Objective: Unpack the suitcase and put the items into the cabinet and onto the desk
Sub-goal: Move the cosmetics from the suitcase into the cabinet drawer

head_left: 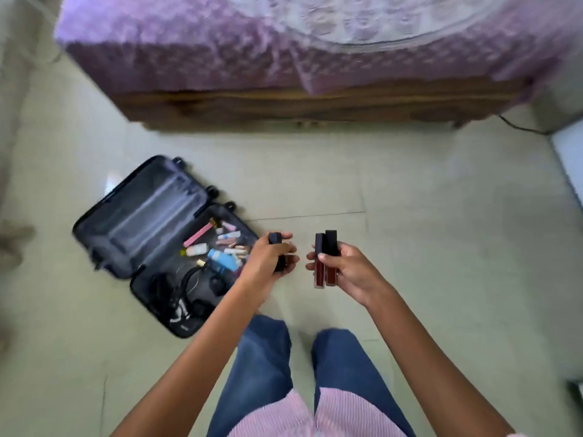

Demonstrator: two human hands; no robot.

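A small dark suitcase (132,228) lies open on the floor at the left. Its near half holds several cosmetic tubes (230,239), a blue bottle (222,260) and black headphones with cables (189,288). The far half looks bare. My left hand (268,258) is raised just right of the case, shut on a dark tube with a black cap (275,239). My right hand (342,271) holds two dark red lip gloss tubes (325,272) with black caps, upright and side by side. The two hands are close together and apart.
A bed with a purple patterned cover (284,52) and wooden base (299,105) fills the far side. A black cable (517,126) runs along the floor at the right, beside a pale object (568,159). My legs in blue jeans (340,367) stand on the pale tiled floor.
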